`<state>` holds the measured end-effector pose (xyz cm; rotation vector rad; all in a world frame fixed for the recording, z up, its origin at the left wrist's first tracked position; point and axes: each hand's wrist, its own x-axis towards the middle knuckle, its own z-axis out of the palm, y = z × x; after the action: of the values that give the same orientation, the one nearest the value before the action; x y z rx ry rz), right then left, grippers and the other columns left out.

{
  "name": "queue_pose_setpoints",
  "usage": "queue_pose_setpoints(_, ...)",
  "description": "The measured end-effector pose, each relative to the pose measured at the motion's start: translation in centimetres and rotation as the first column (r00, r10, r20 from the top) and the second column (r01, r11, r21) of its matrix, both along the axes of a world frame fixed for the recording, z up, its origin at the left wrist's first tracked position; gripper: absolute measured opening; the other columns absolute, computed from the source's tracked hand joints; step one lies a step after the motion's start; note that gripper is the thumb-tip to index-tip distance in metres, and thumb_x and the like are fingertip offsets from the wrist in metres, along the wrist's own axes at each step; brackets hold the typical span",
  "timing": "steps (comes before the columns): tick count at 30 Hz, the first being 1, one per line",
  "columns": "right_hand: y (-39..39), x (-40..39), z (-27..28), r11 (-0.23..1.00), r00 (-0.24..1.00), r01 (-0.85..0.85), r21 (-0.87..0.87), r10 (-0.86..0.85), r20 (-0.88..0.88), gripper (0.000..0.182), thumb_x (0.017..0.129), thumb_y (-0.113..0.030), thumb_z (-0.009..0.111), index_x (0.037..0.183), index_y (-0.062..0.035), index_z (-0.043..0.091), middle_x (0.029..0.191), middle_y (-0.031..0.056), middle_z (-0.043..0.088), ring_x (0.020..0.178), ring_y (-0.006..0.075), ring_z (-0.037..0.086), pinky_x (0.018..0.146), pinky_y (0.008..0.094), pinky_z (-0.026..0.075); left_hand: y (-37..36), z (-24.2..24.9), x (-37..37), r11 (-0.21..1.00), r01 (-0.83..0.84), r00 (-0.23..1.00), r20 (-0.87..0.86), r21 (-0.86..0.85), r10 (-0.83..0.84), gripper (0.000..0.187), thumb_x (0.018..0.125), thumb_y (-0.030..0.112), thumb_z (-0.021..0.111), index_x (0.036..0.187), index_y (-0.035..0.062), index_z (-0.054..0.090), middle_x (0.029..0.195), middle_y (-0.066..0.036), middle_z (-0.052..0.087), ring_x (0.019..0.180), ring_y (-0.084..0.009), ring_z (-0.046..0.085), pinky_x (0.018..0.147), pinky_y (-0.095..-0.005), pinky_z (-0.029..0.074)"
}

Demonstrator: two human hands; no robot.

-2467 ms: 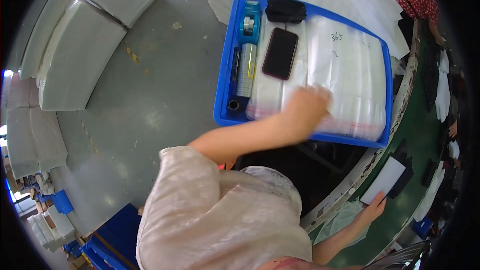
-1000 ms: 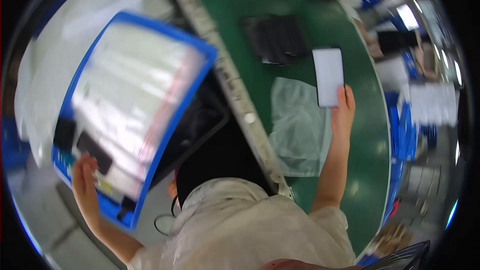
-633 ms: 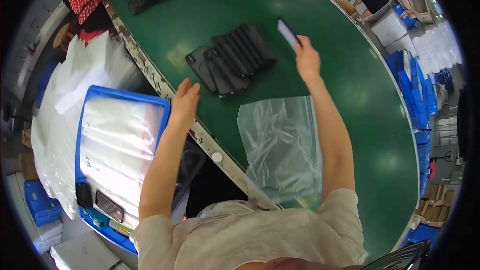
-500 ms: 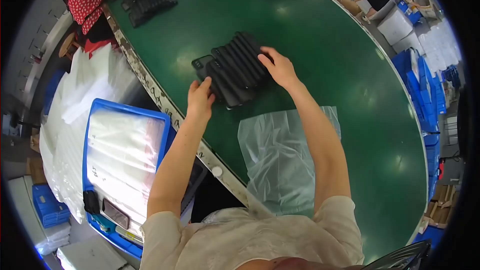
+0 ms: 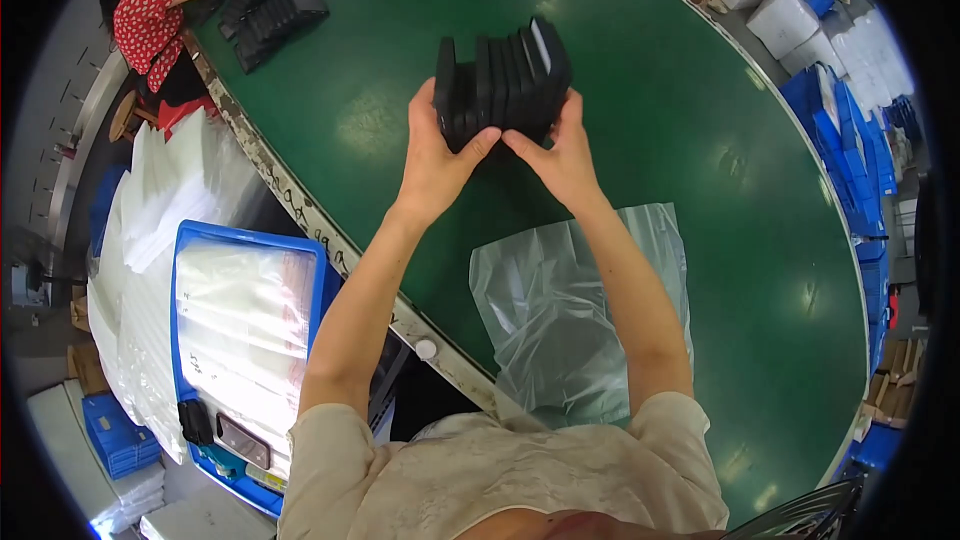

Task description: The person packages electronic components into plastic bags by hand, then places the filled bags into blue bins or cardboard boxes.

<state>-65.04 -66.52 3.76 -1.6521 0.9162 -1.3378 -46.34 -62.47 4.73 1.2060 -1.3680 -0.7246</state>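
Black flat cases (image 5: 505,80), upright stack btwn hands (image 5: 490,155), w/ crinkled clear bag (image 5: 560,310) nearby

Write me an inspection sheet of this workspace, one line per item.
Surface: green table, shiny in spots, its pale edge worn and marked.
Things in hand: row of black phone cases, pressed together; one white face shows at the right end.
Clutter: crumpled clear bag near the person; blue tray left of the table, with plastic bags and a phone.
Hands: left and right grip opposite ends of the row.
Cables: nothing seen.
Surroundings: co-worker at upper left, near more black cases.
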Motion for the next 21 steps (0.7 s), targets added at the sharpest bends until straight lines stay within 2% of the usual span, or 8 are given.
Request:
queue_pose_setpoints(3, 0.2, -0.1, -2.0, 1.000, 0.998, -0.019, -0.017, 0.018, -0.060, 0.080, 0.089, -0.031, 0.080, 0.147, 0.0031, 0.037, 0.138, 0.0175, 0.057, 0.128, 0.0252, 0.056, 0.106, 0.0381, 0.045, 0.4, -3.1, 0.1, 1.000, 0.013, 1.000, 0.021, -0.018, -0.013, 0.082, 0.087, 0.024, 0.082, 0.150, 0.0031, 0.034, 0.142, -0.024, 0.043, 0.134, -0.0370, 0.047, 0.107, -0.0447, 0.045)
queue_pose_setpoints(6, 1.1, 0.4, -1.0, 0.995, 0.961, 0.081, -0.050, -0.092, -0.261, 0.071, 0.091, -0.038, 0.076, 0.141, 0.0020, 0.045, 0.131, 0.0203, 0.060, 0.123, 0.0318, 0.060, 0.103, 0.0403, 0.047, 1.2, -3.3, -0.1, 0.999, -0.028, 0.992, 0.119, -0.034, 0.032, 0.083, 0.088, 0.032, 0.080, 0.150, 0.0031, 0.033, 0.141, -0.026, 0.045, 0.132, -0.0389, 0.049, 0.106, -0.0451, 0.046)
queue_pose_setpoints(9, 3.0, 0.2, 4.3, 0.987, 0.843, 0.155, 0.052, -0.105, -0.528, 0.068, 0.091, -0.043, 0.073, 0.138, 0.0010, 0.049, 0.128, 0.0215, 0.061, 0.119, 0.0355, 0.062, 0.101, 0.0423, 0.048, 4.3, 5.4, -0.1, 0.841, -0.083, 0.962, 0.264, 0.534, -0.073, 0.088, 0.089, 0.044, 0.077, 0.150, -0.0003, 0.032, 0.138, -0.029, 0.050, 0.130, -0.0433, 0.052, 0.105, -0.0472, 0.047)
queue_pose_setpoints(13, 4.5, 1.3, 0.9, 0.955, 0.719, 0.292, 0.044, -0.189, -0.669, 0.064, 0.093, -0.049, 0.067, 0.133, -0.0004, 0.055, 0.125, 0.0223, 0.063, 0.114, 0.0390, 0.063, 0.098, 0.0440, 0.050, 2.9, 3.0, 0.4, 0.653, -0.245, 0.901, 0.418, 0.717, -0.120, 0.086, 0.089, 0.051, 0.073, 0.144, -0.0050, 0.038, 0.132, -0.030, 0.054, 0.124, -0.0468, 0.056, 0.102, -0.0489, 0.048)
queue_pose_setpoints(14, 3.6, 1.9, 0.1, 0.940, 0.701, 0.340, -0.019, -0.266, -0.662, 0.063, 0.094, -0.051, 0.065, 0.132, -0.0008, 0.056, 0.124, 0.0225, 0.064, 0.112, 0.0398, 0.064, 0.097, 0.0444, 0.050, 2.5, 2.1, 0.2, 0.657, -0.249, 0.900, 0.421, 0.711, -0.114, 0.086, 0.089, 0.051, 0.073, 0.144, -0.0050, 0.038, 0.132, -0.030, 0.054, 0.124, -0.0468, 0.056, 0.102, -0.0489, 0.048)
queue_pose_setpoints(17, 2.8, 1.8, -1.5, 0.955, 0.773, 0.297, -0.010, -0.247, -0.584, 0.059, 0.094, -0.041, 0.068, 0.134, 0.0005, 0.053, 0.124, 0.0210, 0.063, 0.112, 0.0367, 0.064, 0.098, 0.0431, 0.050, 2.7, -1.4, -2.8, 0.854, -0.388, 0.900, 0.343, 0.347, 0.270, 0.078, 0.090, 0.049, 0.073, 0.136, -0.0074, 0.043, 0.131, -0.030, 0.054, 0.119, -0.0454, 0.058, 0.101, -0.0482, 0.048)
queue_pose_setpoints(19, 3.3, 1.4, -0.7, 0.958, 0.802, 0.287, -0.023, -0.253, -0.541, 0.058, 0.094, -0.035, 0.069, 0.135, 0.0011, 0.051, 0.125, 0.0203, 0.063, 0.113, 0.0352, 0.064, 0.099, 0.0424, 0.050, 4.3, -1.3, -3.1, 0.916, -0.346, 0.918, 0.276, 0.205, 0.285, 0.077, 0.091, 0.049, 0.072, 0.135, -0.0069, 0.043, 0.130, -0.029, 0.054, 0.119, -0.0441, 0.059, 0.101, -0.0475, 0.048)
queue_pose_setpoints(21, 5.8, 1.0, 0.9, 0.964, 0.928, 0.251, -0.093, -0.267, -0.261, 0.058, 0.093, -0.023, 0.070, 0.138, 0.0026, 0.045, 0.127, 0.0193, 0.060, 0.115, 0.0317, 0.062, 0.102, 0.0413, 0.048, 5.6, -0.6, -2.9, 0.957, -0.276, 0.946, 0.151, -0.093, 0.287, 0.075, 0.091, 0.049, 0.071, 0.133, -0.0060, 0.043, 0.129, -0.028, 0.054, 0.117, -0.0413, 0.059, 0.101, -0.0461, 0.047)
